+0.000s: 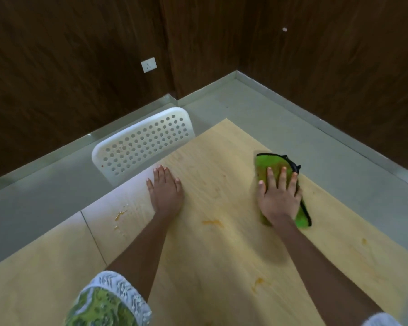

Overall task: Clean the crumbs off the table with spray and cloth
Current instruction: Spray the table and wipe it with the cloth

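Note:
A light wooden table point(210, 255) fills the lower part of the view. My right hand point(278, 198) presses flat, fingers spread, on a green cloth with black trim point(269, 164) near the table's right edge. Flat on the bare wood near the left edge lies my left hand point(165, 191), holding nothing. Orange smears and crumbs mark the top: one point(213, 222) between my arms, one point(120, 215) left of my left wrist, one point(258, 283) near my right forearm, one point(364, 241) at the right. No spray bottle is in view.
A white perforated chair back point(141, 144) stands against the table's far left edge. Grey floor point(233, 100) surrounds the table, and dark wood-panelled walls meet in a corner behind. A wall socket point(149, 64) sits on the left wall.

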